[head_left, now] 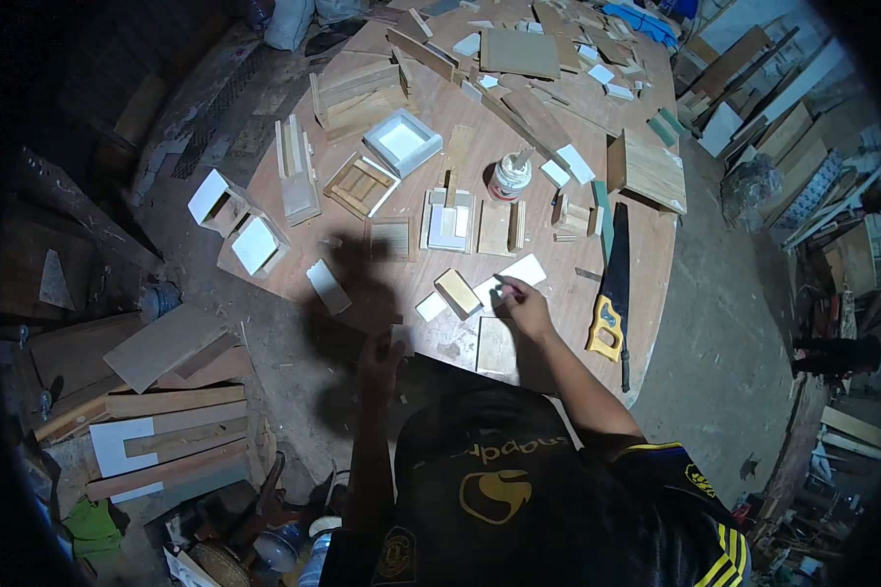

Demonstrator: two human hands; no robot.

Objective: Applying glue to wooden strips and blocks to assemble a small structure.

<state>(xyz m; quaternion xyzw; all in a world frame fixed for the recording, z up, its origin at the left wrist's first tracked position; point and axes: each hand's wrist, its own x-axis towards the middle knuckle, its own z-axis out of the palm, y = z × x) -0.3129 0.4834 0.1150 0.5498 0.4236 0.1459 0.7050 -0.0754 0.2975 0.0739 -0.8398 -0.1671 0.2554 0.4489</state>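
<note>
Gold lettering and emblems mark the black shirt (460,440). By the tabletop's (646,284) near edge, the left hand (382,354) pinches a small pale piece (402,338), likely light, stiff, best held by its edges. The right hand (527,308) curls narrow at a white strip (529,269), grip unclear. Beyond, the jar's (508,180) label is illegible.

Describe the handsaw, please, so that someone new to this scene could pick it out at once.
On the big wooden table, look along the right edge, to the right of the person's right hand. The handsaw lies there, handle toward the person. Its long dark blade and yellow handle set it apart from the wooden pieces nearby.
</note>
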